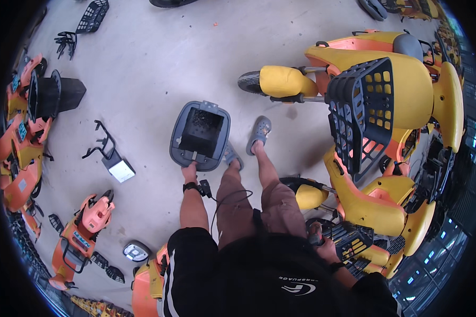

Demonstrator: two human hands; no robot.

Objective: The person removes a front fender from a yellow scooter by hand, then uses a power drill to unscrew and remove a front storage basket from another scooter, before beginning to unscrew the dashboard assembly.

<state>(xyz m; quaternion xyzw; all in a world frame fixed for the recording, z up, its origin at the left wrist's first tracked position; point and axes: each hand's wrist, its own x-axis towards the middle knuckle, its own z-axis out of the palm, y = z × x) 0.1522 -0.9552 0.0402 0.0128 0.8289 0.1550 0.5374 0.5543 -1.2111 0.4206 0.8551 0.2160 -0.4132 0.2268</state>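
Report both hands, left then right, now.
Left hand: closed on the near edge of the dark grey open box.
Right hand: closed on a handheld tool, exact type unclear.

Black shirt (238,280), brownish shorts (281,208), grey clogs (259,132).

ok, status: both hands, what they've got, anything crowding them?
Left hand gripping grey bin by its near edge. Right hand on handheld tool. Bin's opening faces up. Black basket close beside right hand.
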